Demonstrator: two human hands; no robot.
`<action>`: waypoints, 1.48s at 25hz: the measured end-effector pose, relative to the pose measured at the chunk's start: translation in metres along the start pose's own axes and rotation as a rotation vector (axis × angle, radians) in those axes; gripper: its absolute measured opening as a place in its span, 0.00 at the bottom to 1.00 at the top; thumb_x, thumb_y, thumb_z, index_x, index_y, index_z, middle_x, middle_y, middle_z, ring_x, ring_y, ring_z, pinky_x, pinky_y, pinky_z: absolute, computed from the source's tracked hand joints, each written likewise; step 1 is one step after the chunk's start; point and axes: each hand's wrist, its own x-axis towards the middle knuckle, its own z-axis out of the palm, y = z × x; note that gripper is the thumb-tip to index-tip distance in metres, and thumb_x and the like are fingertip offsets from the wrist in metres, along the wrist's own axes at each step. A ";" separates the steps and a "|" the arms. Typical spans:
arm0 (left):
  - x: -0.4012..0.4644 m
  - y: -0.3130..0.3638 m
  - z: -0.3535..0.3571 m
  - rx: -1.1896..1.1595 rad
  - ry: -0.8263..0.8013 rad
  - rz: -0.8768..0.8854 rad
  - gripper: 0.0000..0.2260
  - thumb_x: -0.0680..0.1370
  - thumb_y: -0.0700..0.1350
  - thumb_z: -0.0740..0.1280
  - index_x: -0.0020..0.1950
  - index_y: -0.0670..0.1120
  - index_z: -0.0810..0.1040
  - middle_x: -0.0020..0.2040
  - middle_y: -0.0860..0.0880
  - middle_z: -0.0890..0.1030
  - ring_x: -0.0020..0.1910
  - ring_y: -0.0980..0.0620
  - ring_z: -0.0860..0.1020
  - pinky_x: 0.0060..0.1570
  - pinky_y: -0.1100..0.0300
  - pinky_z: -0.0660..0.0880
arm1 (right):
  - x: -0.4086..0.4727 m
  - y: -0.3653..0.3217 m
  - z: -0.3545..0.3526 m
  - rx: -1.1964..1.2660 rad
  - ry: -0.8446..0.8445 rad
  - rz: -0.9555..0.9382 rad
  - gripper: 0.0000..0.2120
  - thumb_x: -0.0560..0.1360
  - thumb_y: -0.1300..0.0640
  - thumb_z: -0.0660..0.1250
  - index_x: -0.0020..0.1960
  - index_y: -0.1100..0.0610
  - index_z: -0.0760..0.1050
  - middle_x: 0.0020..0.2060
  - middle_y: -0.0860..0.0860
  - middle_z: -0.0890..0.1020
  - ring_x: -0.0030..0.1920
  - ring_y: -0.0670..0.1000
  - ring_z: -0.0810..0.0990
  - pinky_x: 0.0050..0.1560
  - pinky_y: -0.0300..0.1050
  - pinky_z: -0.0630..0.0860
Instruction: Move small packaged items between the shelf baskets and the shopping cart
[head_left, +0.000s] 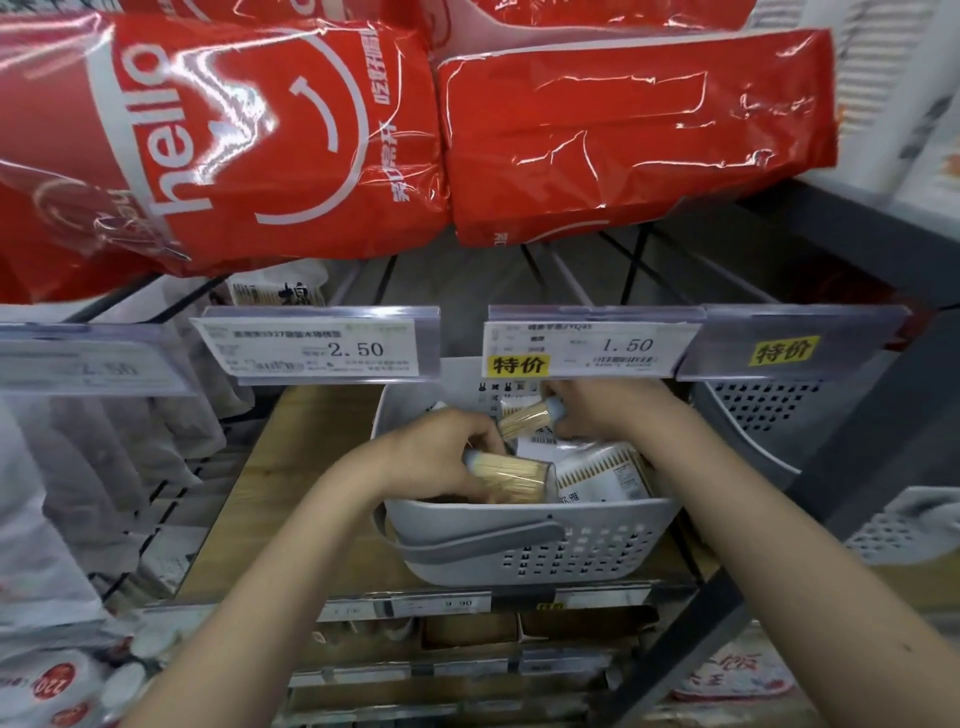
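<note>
A grey perforated basket with a darker handle sits on the wooden shelf. Both my hands are inside it. My left hand grips a clear tube of toothpicks lying sideways near the basket's front. My right hand holds a second toothpick tube with a pale blue cap, higher and toward the back. Flat white packets lie in the basket under the tubes. The shopping cart is not in view.
Price tags reading 2.50 and 1.50 hang just above the basket. Large red plastic packs fill the shelf above. A second grey basket stands to the right. White bagged goods hang at left.
</note>
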 end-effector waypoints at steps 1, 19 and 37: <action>-0.002 0.000 -0.003 -0.070 0.023 -0.007 0.13 0.67 0.41 0.76 0.48 0.50 0.77 0.49 0.53 0.81 0.47 0.55 0.78 0.48 0.60 0.76 | 0.000 0.002 0.001 0.049 0.008 -0.002 0.13 0.73 0.56 0.66 0.56 0.52 0.71 0.50 0.49 0.74 0.49 0.50 0.72 0.44 0.43 0.67; -0.053 0.002 0.007 -0.415 0.722 0.265 0.20 0.67 0.41 0.76 0.52 0.61 0.79 0.52 0.56 0.79 0.54 0.60 0.76 0.53 0.67 0.73 | -0.052 -0.017 0.009 0.353 0.749 -0.129 0.18 0.70 0.59 0.72 0.59 0.59 0.77 0.53 0.53 0.81 0.56 0.54 0.78 0.51 0.39 0.71; -0.054 0.159 0.128 -0.595 0.304 0.553 0.15 0.66 0.56 0.72 0.51 0.64 0.75 0.52 0.66 0.78 0.51 0.66 0.76 0.44 0.75 0.71 | -0.320 0.008 0.081 0.791 1.162 0.643 0.21 0.67 0.52 0.73 0.58 0.46 0.74 0.50 0.33 0.79 0.53 0.33 0.76 0.49 0.25 0.71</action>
